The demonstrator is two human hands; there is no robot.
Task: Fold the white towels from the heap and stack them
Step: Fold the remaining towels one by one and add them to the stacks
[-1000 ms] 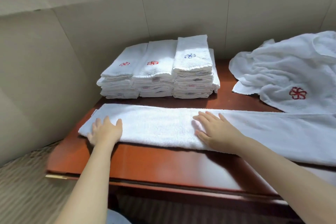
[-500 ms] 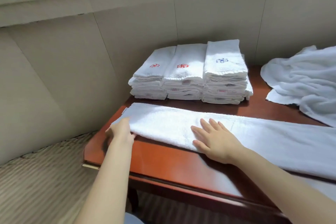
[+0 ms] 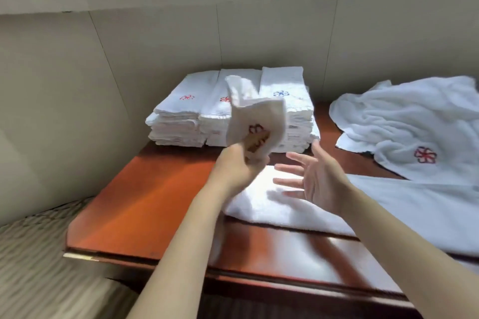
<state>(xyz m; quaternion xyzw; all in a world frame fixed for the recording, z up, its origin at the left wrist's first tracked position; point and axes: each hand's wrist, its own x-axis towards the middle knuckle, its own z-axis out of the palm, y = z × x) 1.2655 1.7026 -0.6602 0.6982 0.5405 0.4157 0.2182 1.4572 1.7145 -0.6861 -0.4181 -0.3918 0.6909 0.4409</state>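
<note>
I have three stacks of folded towels (image 3: 181,122) side by side at the desk's (image 3: 145,204) back edge, against the wall (image 3: 259,41), with the heap (image 3: 414,124) at the back right. The long towel (image 3: 388,210) lies along the front edge toward the right. The left hand (image 3: 233,168) holds its left end up before the stacks, and the right hand (image 3: 318,181) is just beside it, over the towel.

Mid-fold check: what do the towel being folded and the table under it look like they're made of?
The towel looks like white terry cloth, probably cotton, with a matte finish: the surface is fuzzy and it drapes softly. The table looks like reddish-brown wood or veneer under a glossy lacquer, since it shows bright reflections. Whether it is solid wood or veneer cannot be told.
</note>
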